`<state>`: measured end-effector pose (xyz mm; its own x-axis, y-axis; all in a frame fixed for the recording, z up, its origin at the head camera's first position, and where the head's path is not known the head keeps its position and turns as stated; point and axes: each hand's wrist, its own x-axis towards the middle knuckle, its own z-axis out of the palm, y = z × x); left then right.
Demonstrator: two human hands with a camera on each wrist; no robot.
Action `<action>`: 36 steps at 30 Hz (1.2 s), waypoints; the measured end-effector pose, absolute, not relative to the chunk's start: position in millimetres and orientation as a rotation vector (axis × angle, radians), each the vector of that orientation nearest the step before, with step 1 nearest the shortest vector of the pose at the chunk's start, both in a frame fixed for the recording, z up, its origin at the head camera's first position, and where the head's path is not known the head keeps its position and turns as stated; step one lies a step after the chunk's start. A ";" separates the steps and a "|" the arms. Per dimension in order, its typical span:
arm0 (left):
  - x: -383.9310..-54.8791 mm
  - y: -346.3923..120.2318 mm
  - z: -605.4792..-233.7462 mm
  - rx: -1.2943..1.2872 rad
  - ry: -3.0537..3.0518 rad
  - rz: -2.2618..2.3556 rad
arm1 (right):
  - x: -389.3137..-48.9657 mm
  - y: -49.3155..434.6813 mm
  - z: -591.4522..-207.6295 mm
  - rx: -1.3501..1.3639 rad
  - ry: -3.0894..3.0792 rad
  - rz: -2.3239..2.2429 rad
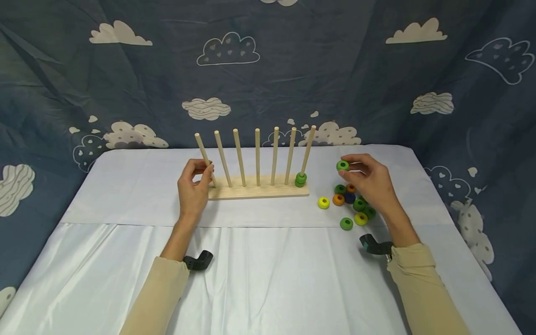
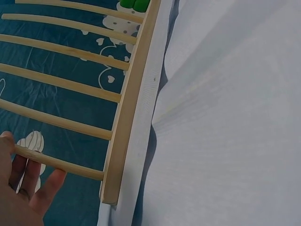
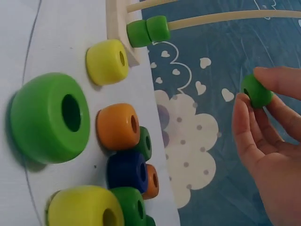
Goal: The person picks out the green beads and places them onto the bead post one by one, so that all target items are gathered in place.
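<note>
Over white cloth [image 1: 259,274] before cloud-printed fabric [image 1: 301,88], left fingers [image 1: 197,164] pinch a peg [image 1: 201,148], right fingers [image 1: 358,158] a green bead [image 3: 257,92].

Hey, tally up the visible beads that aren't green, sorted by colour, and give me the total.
Yellow beads: 2
Orange beads: 2
Blue bead: 1
Total in view: 5

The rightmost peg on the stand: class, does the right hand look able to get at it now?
Probably yes: the right hand, pinching a green bead, is right of the peg, nothing visible stands between them, and the peg is bare above two green beads.
</note>
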<state>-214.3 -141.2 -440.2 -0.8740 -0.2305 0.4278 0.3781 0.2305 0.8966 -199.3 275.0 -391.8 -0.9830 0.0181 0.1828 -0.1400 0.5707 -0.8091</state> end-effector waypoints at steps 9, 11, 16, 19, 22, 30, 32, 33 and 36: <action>-214.6 -140.7 -439.7 -0.121 -2.033 -1.658 | -205.7 271.8 -382.2 0.126 -2.517 1.466; -214.8 -140.5 -439.4 -0.128 -2.036 -1.640 | -206.6 271.1 -380.5 0.150 -2.500 1.473; -215.1 -140.1 -440.1 -0.137 -2.037 -1.622 | -206.8 268.3 -377.5 0.185 -2.457 1.527; -214.8 -139.9 -440.4 -0.135 -2.032 -1.617 | -206.2 265.8 -375.5 0.209 -2.436 1.557; -214.8 -140.0 -440.5 -0.139 -2.031 -1.602 | -206.5 262.7 -372.5 0.241 -2.415 1.574; -215.5 -140.3 -442.1 -0.148 -2.036 -1.585 | -207.3 253.4 -362.6 0.254 -2.371 1.628; -215.6 -140.2 -442.1 -0.147 -2.038 -1.584 | -207.8 250.5 -360.9 0.248 -2.361 1.646; -215.6 -140.2 -442.1 -0.145 -2.038 -1.585 | -208.2 248.9 -360.1 0.244 -2.358 1.656; -215.6 -140.1 -442.0 -0.140 -2.042 -1.584 | -208.6 243.8 -357.5 0.228 -2.346 1.674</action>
<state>-215.6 -140.1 -442.0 -0.8453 -0.2425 0.4762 0.4008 0.3015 0.8651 -208.6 243.8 -357.5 -0.9566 0.0176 0.2909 -0.2693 0.3279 -0.9055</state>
